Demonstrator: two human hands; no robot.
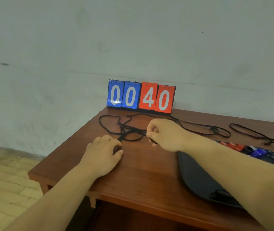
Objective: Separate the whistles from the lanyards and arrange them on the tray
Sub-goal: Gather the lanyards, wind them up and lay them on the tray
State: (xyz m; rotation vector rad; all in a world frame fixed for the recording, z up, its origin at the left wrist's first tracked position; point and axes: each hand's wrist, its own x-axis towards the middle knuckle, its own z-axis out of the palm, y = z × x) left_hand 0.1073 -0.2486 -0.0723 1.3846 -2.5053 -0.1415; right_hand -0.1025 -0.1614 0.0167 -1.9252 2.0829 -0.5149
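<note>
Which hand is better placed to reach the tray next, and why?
Right, probably. The right hand pinches a black lanyard, and its forearm crosses the dark tray. The left hand grips a small dark object on the left of the table, farther from the tray.

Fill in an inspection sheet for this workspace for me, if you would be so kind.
Surface: reddish-brown wooden table, standing by the wall.
Job's things: tangled black cord lanyards lie loose on the table; red plastic whistles and a blue plastic whistle lie on the black oval tray, partly hidden by the right forearm.
Clutter: flip scoreboard with blue and red cards, reading 00 40.
Hands: left hand grips a small dark object at a cord's end; right hand pinches a cord.
Cables: nothing seen.
Surroundings: pale scuffed wall; light tiled floor.
</note>
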